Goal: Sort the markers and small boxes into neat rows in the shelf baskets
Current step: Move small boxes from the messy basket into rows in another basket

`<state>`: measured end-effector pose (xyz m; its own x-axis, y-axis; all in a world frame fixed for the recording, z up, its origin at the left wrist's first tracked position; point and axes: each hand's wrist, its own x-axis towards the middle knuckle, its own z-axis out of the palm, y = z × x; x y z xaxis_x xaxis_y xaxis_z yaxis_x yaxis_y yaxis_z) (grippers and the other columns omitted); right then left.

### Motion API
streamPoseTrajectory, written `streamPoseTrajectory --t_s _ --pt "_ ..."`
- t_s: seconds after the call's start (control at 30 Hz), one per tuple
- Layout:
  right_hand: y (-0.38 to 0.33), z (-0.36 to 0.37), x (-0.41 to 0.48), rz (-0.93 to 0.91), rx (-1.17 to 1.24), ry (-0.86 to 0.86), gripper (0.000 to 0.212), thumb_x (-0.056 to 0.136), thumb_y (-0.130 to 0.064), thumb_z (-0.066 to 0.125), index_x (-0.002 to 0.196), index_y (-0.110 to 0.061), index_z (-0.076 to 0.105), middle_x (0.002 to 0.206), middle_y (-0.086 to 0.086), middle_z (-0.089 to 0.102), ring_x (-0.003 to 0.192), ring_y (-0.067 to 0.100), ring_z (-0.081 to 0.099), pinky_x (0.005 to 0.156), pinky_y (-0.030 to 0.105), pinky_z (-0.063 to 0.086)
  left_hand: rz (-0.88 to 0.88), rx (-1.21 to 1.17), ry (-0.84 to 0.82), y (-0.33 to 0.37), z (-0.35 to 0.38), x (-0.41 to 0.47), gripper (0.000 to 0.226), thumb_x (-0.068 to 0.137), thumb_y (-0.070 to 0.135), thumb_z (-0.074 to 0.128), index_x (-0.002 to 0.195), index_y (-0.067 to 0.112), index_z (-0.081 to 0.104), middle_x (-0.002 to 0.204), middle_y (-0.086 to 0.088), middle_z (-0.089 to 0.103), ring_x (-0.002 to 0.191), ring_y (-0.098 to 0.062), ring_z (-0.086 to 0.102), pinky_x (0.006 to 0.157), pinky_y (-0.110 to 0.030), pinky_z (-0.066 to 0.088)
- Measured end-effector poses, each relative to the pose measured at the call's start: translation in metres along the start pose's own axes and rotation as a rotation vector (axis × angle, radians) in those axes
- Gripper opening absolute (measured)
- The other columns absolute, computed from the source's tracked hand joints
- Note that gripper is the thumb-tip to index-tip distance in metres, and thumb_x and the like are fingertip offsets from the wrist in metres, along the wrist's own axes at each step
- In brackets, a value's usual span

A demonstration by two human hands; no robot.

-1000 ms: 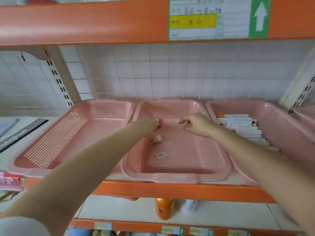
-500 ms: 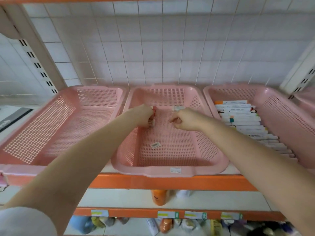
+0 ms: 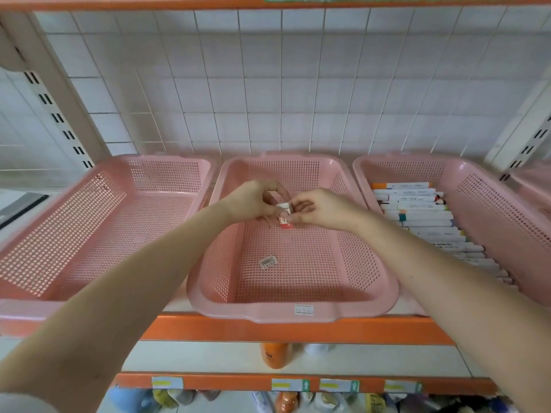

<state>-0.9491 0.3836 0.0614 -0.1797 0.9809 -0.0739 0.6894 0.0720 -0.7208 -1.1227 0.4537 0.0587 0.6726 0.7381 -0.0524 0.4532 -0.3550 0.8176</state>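
Box small, red and white

— What is worn?
— A white sleeve, just its edge, at the lower left corner, up the left arm
— Below it?
— Bare forearm down to the left grip, bare too
— And the other side?
— The right arm and right grip show bare all along

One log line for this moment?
left hand, right hand: pinch small boxes | middle basket: barcode box loose | right basket: markers in row
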Motion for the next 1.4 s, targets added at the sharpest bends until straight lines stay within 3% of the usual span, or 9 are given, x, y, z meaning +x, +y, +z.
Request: streamPoseTrajectory --t_s 0.2,0.27,0.37,0.47,0.57,0.67,0.87,1.23,1.4 --pt "0.01 -0.002 0.009 0.004 0.059 0.152 0.032 0.083 -0.016 0.071 0.113 -0.02 0.062 0.099 -0.005 0.068 0.084 0.003 0.064 0.074 0.011 0.05 -0.02 -0.172 0.063 0.0 -0.003 0.003 0.016 0.086 0.007 0.066 0.099 0.016 0.062 0.091 -0.011 0.071 0.075 -0.015 0.071 0.059 -0.026 0.059" --pt "0.013 -0.003 0.011 0.026 0.171 0.221 0.021 0.086 -0.009 0.067 0.104 -0.018 0.061 0.101 0.002 0.07 0.084 0.012 0.068 0.08 0.026 0.056 0.043 -0.034 0.138 -0.005 0.0 0.005 0.028 0.083 0.003 0.068 0.105 0.018 0.061 0.102 -0.008 0.069 0.081 -0.018 0.069 0.063 -0.03 0.059" --pt "0.013 -0.004 0.012 0.015 0.174 0.215 0.015 0.089 -0.007 0.062 0.096 -0.019 0.06 0.09 -0.002 0.07 0.078 0.009 0.069 0.077 0.024 0.056 0.314 0.353 0.27 -0.013 0.0 0.008 0.043 0.076 -0.003 0.071 0.117 0.011 0.063 0.108 -0.001 0.064 0.083 -0.014 0.063 0.073 -0.015 0.051" --pt "0.014 -0.004 0.013 0.012 0.168 0.211 0.016 0.09 -0.007 0.061 0.092 -0.022 0.058 0.091 -0.003 0.069 0.075 0.004 0.067 0.072 0.018 0.054 0.427 0.579 0.291 -0.01 -0.004 0.006 0.035 0.075 0.011 0.076 0.109 0.011 0.069 0.104 -0.005 0.068 0.09 -0.016 0.062 0.08 -0.018 0.043" --pt "0.013 -0.006 0.019 0.051 0.099 0.188 0.019 0.087 -0.01 0.066 0.101 -0.022 0.061 0.1 -0.004 0.069 0.085 0.007 0.066 0.077 0.021 0.054 0.317 0.784 0.286 0.001 -0.011 0.005 0.025 0.08 0.029 0.071 0.104 0.024 0.07 0.107 0.004 0.067 0.103 -0.018 0.059 0.087 -0.029 0.041" --pt "0.004 -0.013 0.03 0.069 -0.05 0.029 0.043 0.083 -0.02 0.071 0.124 -0.019 0.056 0.114 -0.004 0.064 0.099 0.009 0.06 0.076 0.017 0.046 0.091 1.027 0.254 0.007 -0.022 0.009 0.02 0.081 0.046 0.065 0.097 0.035 0.066 0.096 0.007 0.067 0.1 -0.019 0.057 0.089 -0.032 0.034" --pt "0.012 0.001 0.051 0.05 -0.375 0.11 0.03 0.091 -0.012 0.055 0.12 -0.01 0.062 0.12 0.004 0.063 0.107 0.017 0.059 0.082 0.016 0.039 -0.175 1.39 0.03 -0.003 -0.022 0.017 0.019 0.084 0.037 0.065 0.099 0.025 0.067 0.104 0.005 0.066 0.105 -0.018 0.056 0.1 -0.034 0.033" --pt "0.025 0.015 0.055 0.115 -0.734 -0.204 0.044 0.091 -0.022 0.055 0.135 -0.015 0.051 0.138 0.005 0.05 0.12 0.025 0.052 0.103 0.036 0.043 -0.262 1.535 -0.006 -0.021 -0.016 0.025 0.007 0.086 0.03 0.059 0.083 0.025 0.056 0.095 0.006 0.066 0.097 -0.016 0.059 0.106 -0.042 0.024" --pt "0.009 -0.01 0.038 -0.025 -0.76 -0.1 0.039 0.094 -0.017 0.049 0.133 -0.014 0.054 0.134 0.004 0.055 0.12 0.023 0.053 0.098 0.028 0.042 -0.188 1.3 0.038 0.004 -0.021 0.022 0.032 0.084 0.046 0.062 0.105 0.022 0.067 0.102 0.003 0.065 0.1 -0.018 0.059 0.089 -0.033 0.048"
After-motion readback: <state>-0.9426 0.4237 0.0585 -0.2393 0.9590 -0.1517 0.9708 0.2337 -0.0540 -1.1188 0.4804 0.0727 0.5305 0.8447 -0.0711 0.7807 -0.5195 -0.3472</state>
